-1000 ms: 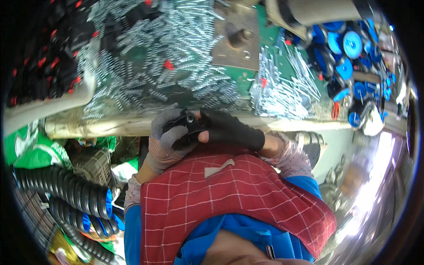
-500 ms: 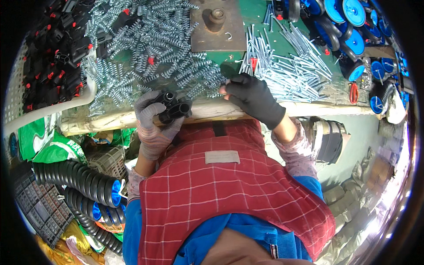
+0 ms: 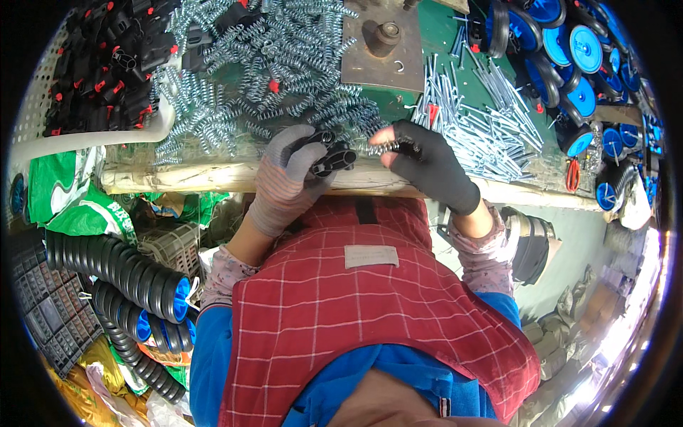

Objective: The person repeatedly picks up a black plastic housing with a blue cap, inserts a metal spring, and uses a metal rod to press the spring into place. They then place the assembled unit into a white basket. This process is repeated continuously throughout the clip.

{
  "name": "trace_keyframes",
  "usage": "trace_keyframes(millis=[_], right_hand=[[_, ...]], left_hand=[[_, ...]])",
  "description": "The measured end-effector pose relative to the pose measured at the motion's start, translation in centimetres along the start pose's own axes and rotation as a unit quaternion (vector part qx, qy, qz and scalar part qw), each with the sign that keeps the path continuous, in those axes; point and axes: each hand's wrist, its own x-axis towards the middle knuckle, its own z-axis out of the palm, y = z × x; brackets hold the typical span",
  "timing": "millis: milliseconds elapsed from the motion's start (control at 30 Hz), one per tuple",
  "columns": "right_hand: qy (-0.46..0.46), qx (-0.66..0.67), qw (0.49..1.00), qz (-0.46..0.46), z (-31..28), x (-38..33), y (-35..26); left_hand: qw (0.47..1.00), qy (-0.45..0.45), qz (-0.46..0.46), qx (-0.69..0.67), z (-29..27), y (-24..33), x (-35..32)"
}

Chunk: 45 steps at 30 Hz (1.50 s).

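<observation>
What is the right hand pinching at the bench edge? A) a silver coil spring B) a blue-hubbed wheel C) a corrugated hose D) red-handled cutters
A: the right hand, in a black glove, pinches a silver coil spring between its fingertips, while the left hand in a grey glove holds a black plastic part just beside it.

Even, fairly bright light falls over the desk [image 3: 455, 186], with only soft shadows. Strong white glare washes out the lower right rim, where detail smears. The fisheye bends straight edges toward a black, round border.
</observation>
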Motion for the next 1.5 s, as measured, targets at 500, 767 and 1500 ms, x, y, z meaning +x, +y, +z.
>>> trace_keyframes(millis=[500,767,1500], right_hand=[[-0.005,-0.610,0.763,-0.215,1.6,-0.5,0.6],[0.095,-0.345,0.860,-0.364,0.8,0.6,4.8],[0.226,0.036,0.971,-0.064,1.6,2.7,6.6]], left_hand=[[0.993,-0.068,0.086,0.031,2.5,1.2,0.5],[0.995,-0.056,0.015,-0.078,2.7,0.1,0.4],[0.999,0.013,-0.015,-0.044,-0.4,-0.5,-1.6]])
